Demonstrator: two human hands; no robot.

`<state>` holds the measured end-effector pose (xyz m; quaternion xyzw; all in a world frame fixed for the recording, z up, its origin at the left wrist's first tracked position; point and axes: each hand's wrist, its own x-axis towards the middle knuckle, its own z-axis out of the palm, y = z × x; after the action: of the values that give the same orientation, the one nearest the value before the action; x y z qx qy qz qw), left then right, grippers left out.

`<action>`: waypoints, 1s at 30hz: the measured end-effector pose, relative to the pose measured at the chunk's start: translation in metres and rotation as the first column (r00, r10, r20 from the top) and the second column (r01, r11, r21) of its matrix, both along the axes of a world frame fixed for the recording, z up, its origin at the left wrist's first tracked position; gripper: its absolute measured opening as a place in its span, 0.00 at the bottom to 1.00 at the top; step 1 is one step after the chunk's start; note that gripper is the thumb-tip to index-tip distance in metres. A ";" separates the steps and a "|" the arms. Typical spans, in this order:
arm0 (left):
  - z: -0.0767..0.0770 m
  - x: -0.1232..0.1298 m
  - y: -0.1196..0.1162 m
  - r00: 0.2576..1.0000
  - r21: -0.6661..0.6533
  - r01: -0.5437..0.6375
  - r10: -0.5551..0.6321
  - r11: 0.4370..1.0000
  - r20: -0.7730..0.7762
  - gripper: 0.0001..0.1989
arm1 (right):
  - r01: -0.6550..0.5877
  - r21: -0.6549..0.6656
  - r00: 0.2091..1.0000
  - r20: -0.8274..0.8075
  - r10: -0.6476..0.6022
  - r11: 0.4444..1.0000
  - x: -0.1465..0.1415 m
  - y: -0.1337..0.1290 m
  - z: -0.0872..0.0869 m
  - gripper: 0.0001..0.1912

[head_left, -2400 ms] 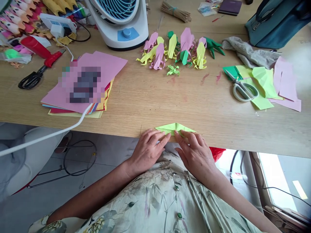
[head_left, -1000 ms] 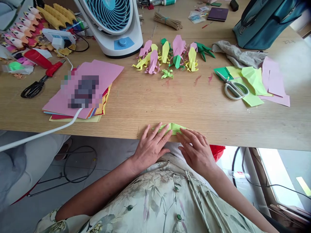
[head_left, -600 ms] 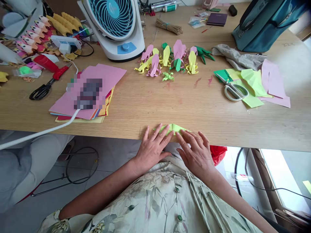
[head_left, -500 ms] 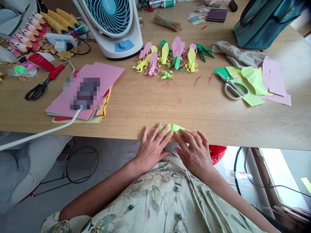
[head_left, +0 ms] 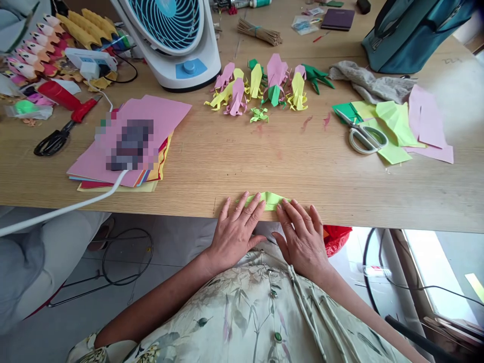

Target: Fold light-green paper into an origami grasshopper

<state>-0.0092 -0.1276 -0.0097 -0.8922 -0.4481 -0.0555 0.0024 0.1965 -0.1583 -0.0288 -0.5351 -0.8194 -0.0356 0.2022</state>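
Note:
A folded strip of light green paper (head_left: 270, 200) lies flat at the table's near edge, its two ends partly covered by fingers. My left hand (head_left: 237, 232) is open, its outstretched fingertips resting on the strip's left part. On the right part lie the fingertips of my right hand (head_left: 302, 234), also open, with the fingers flat and slightly spread. Between the hands the strip's middle shows, with a crease along it and a raised peak on its far side.
Folded paper frogs (head_left: 276, 75) in several colours stand farther back. Scissors (head_left: 363, 136) lie by green and pink paper sheets (head_left: 433, 121) at right. A pink-topped paper stack (head_left: 166, 113) with a blurred device, a fan (head_left: 189, 68) and red-handled scissors (head_left: 70, 123) are at left. Someone's leg (head_left: 64, 242) shows at lower left.
My right hand's fingers have shifted slightly right along the strip, uncovering more of its middle. My left hand stays nearly in place.

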 end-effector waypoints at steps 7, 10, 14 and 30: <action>-0.001 0.000 0.000 1.000 0.025 -0.008 0.007 1.000 0.019 0.38 | 0.034 0.007 0.999 -0.013 -0.034 0.999 0.006 -0.002 -0.004 0.34; 0.001 0.000 0.001 1.000 0.030 -0.012 0.012 0.999 0.009 0.38 | 0.038 0.002 0.999 -0.015 -0.038 0.999 0.006 -0.003 -0.001 0.33; 0.005 -0.001 0.001 1.000 0.014 -0.001 0.001 1.000 -0.012 0.39 | 0.050 -0.034 0.999 -0.009 -0.050 0.998 0.009 -0.003 0.003 0.30; 0.011 -0.024 0.023 0.990 0.045 0.139 -0.140 0.989 0.014 0.41 | -0.013 0.011 0.999 -0.035 0.013 1.000 0.021 -0.010 0.009 0.33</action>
<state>-0.0330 -0.1045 0.0013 -0.9207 -0.3831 -0.0730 0.0143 0.2177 -0.1686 -0.0202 -0.5293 -0.8190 -0.0293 0.2195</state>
